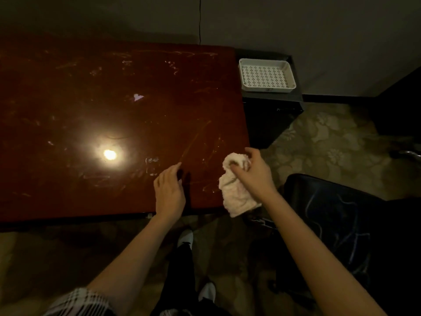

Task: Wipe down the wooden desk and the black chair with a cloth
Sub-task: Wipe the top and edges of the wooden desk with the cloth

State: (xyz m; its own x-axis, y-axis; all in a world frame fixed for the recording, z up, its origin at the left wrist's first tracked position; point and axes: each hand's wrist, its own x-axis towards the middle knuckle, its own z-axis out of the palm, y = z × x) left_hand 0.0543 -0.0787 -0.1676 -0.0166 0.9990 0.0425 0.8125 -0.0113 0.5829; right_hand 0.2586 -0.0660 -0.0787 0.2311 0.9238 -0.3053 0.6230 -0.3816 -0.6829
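Near the tabletop's (114,99) front right corner, the right hand (252,169) grips the bunched cloth (237,197) while the left hand (169,190) hovers with relaxed fingers; smears remain across the wood, and the black chair (337,215) right of it looks unwiped.

Desk (114,110): glossy reddish-brown wood, pale smears and scratch marks, one bright yellow-white light reflection. Cloth (237,192): white to faint pink, terry texture. Chair (330,224): black seat with thin pale chalky squiggles. Tray (266,75): white, base perforated in regular diamond-cluster pattern. Cabinet (271,115) under tray: black. Carpet (330,137): beige-olive with lighter floral pattern. Wall (296,23): grey. Sleeve (77,302): black-and-white plaid. Trousers (180,270): black. Shoes (185,238): white.
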